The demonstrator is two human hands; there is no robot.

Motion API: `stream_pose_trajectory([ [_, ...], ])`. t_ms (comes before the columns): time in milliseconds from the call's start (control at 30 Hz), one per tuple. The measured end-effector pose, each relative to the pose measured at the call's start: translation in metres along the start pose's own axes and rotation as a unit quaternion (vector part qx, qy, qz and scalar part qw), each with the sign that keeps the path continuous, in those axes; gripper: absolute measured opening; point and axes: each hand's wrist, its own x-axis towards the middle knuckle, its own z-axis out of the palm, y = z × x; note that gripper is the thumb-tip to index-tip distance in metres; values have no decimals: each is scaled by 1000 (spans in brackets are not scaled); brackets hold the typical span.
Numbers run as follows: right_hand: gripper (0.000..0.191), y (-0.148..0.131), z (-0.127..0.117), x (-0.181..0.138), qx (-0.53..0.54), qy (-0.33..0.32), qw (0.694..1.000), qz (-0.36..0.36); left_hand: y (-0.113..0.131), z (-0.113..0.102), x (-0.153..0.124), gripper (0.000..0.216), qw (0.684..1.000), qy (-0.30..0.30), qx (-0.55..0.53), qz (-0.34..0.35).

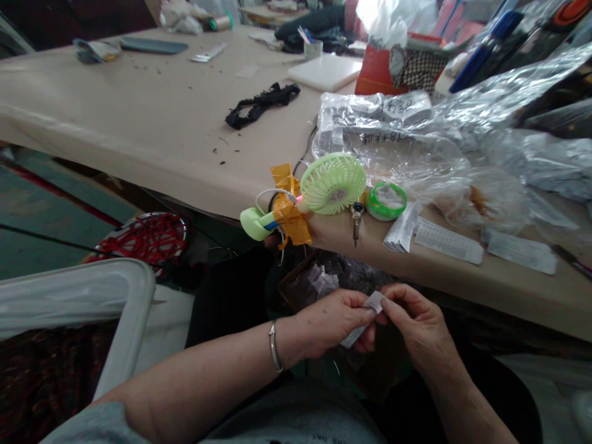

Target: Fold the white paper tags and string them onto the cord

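My left hand and my right hand meet over my lap, below the table's front edge. Both pinch a small white paper label between thumb and fingers; a strip of it hangs down behind my left fingers. A silver bangle circles my left wrist. Under the hands sits a dark container of small grey-white slips.
A light green hand fan taped with yellow tape lies on the brown-covered table, beside a green tape roll, printed labels, clear plastic bags and a black cloth scrap. A white tub rim and a basket of red cord stand at left.
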Motion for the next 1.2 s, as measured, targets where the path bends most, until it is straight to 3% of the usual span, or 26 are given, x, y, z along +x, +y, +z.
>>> stream_pose_trajectory([
  [67, 22, 2, -3, 0, 43, -50, 998, 21, -2, -2, 0, 26, 998, -43, -40, -10],
  [167, 46, 3, -7, 2, 111, -159, 979, 59, -4, -3, -1, 38, 989, -121, -79, -21],
  [233, 44, 3, -8, 2, 147, -207, 965, 71, -5, -2, -3, 42, 985, -149, -83, -25],
  [367, 31, 5, -6, 2, 199, -239, 947, 84, -6, 3, -4, 43, 985, -147, -84, -23],
  [567, 28, 9, -3, 1, 253, -223, 935, 107, -12, 4, 0, 43, 987, -140, -69, -23],
  [800, 32, 14, -4, 3, 209, -225, 945, 113, -11, -2, 2, 34, 990, -140, -7, -24],
  [933, 28, 15, -4, 4, 178, -219, 954, 98, -8, 1, 1, 32, 993, -112, -30, -28],
  [1000, 32, 14, -5, 2, 137, -188, 970, 68, -7, 2, 0, 30, 994, -96, -52, -29],
  [1100, 38, 8, -8, -4, 20, -96, 995, -36, -8, 2, -2, 28, 992, -89, -81, -25],
  [1200, 33, 2, -12, -12, -136, -28, 978, -154, -8, 2, -4, 28, 992, -82, -91, -22],
])
